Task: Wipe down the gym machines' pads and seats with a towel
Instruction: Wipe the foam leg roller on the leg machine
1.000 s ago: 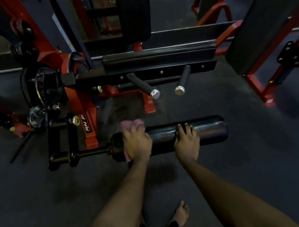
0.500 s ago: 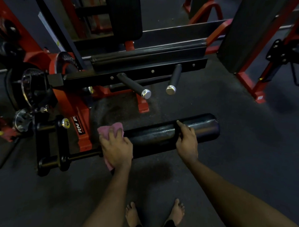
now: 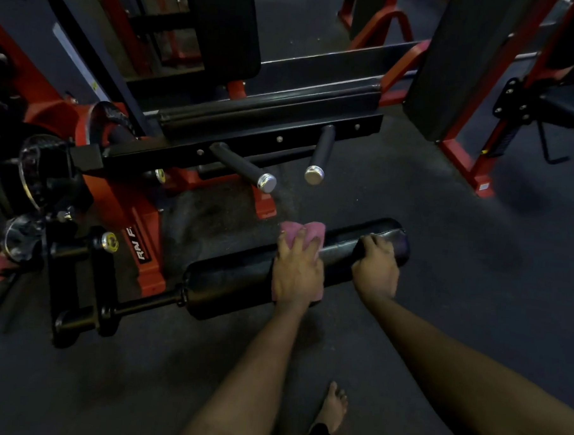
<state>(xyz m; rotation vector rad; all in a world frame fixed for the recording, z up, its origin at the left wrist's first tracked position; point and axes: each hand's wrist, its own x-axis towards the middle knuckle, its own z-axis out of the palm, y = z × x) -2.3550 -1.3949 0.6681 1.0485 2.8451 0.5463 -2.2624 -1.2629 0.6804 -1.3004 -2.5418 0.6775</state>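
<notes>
A long black roller pad [image 3: 230,280] lies low on a bar of the red and black gym machine, slanting up to the right. My left hand [image 3: 298,270] lies over its middle, fingers curved round a pink towel [image 3: 308,231] and holding it against the pad. The towel shows beyond my fingertips and under my palm. Close to the pad's right end, my right hand [image 3: 375,272] grips the roller, fingers curled over its top.
Two black pegs with chrome ends [image 3: 248,169] [image 3: 318,154] stick out above the roller. Weight plates [image 3: 34,173] and the red frame [image 3: 146,244] stand at the left. Upright black pads [image 3: 225,27] [image 3: 460,67] rise behind. My bare foot [image 3: 333,406] is on the dark rubber floor.
My left hand has slid the towel from the roller's left end to its middle. My right hand has shifted toward the right end.
</notes>
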